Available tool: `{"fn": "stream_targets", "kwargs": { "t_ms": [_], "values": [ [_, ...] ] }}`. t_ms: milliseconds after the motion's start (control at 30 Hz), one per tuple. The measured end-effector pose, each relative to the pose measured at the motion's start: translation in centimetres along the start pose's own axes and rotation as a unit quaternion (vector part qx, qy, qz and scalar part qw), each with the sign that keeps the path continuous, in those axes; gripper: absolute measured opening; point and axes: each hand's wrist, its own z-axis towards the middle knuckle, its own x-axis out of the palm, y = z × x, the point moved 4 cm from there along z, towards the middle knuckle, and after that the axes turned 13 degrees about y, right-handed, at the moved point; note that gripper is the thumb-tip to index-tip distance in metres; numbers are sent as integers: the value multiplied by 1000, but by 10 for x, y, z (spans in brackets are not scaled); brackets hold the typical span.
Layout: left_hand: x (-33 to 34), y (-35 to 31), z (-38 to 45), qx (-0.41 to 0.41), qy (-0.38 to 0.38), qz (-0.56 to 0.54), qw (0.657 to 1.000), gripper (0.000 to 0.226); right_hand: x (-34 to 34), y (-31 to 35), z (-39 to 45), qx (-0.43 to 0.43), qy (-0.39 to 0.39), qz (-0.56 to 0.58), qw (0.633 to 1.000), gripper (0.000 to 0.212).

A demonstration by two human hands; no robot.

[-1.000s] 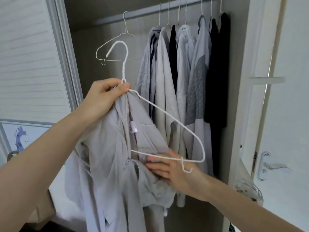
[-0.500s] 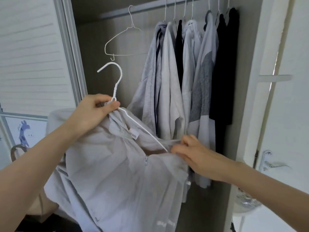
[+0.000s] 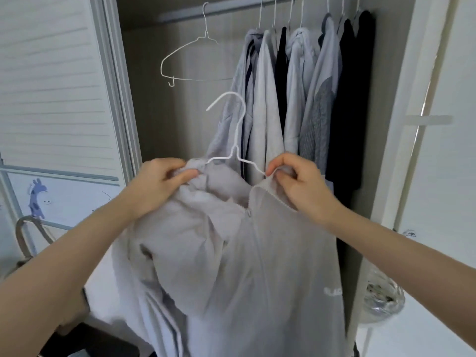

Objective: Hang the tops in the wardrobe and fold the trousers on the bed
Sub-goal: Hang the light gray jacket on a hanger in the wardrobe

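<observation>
A light grey zip-up jacket (image 3: 270, 266) hangs in front of me on a white wire hanger (image 3: 238, 132), whose hook points up and left, free of the rail. My left hand (image 3: 159, 186) pinches the jacket's left shoulder at the hanger arm. At the right hanger arm, my right hand (image 3: 296, 181) pinches the collar edge. The open wardrobe holds a rail (image 3: 231, 9) with several hung tops (image 3: 304, 99), grey, white and black. No trousers or bed are in view.
An empty wire hanger (image 3: 190, 60) hangs on the rail left of the tops. A slatted sliding door (image 3: 51, 86) stands at the left, a white door (image 3: 448, 150) at the right. A clear glass vessel (image 3: 383, 295) sits low at the right.
My right hand rose from the jacket's lower front to the right shoulder. The jacket now sits over both hanger arms. The hanger turned level and moved right.
</observation>
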Motion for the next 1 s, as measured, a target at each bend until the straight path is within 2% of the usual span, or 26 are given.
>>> {"fn": "stream_targets", "kwargs": {
  "t_ms": [100, 167, 267, 400, 533, 633, 667, 700, 767, 833, 867, 933, 1000],
  "values": [
    [-8, 30, -10, -70, -28, -4, 997, 53, -17, 0, 2, -1, 43, -47, 998, 39],
    [-8, 35, -12, -83, -41, 40, 995, 49, -23, 6, 3, -9, 67, -92, 993, 34],
    [-5, 28, -9, -51, -49, 134, 988, 42, -23, 26, 10, -29, 68, -116, 991, 32],
    [-4, 6, 0, 18, -76, 203, 976, 32, -2, 62, 20, -74, 79, -131, 985, 31],
    [-16, 6, 1, 31, -97, 215, 971, 39, 27, 81, 21, -115, 164, -128, 971, 21],
    [-37, 18, -10, 19, -157, 195, 968, 34, 29, 83, 17, -111, 258, -105, 954, 25],
    [-45, 22, -14, 11, -178, 187, 966, 33, 24, 84, 15, -118, 263, -102, 952, 27],
    [-54, 26, -20, 0, -199, 177, 964, 35, 18, 85, 16, -128, 243, -96, 957, 27],
    [-68, 33, -28, -34, -229, 138, 963, 42, -1, 79, 21, -134, 122, -95, 979, 27],
    [-79, 38, -34, -61, -244, 94, 963, 44, -19, 57, 32, -91, -9, -81, 992, 27],
    [-85, 40, -37, -67, -249, 86, 962, 44, -23, 42, 40, -52, -47, -54, 996, 27],
    [-93, 42, -40, -67, -251, 85, 962, 45, -23, 13, 52, 45, -62, -15, 997, 25],
    [-98, 44, -41, -68, -253, 86, 961, 45, -13, -8, 55, 173, -10, 29, 984, 13]
  ]
}}
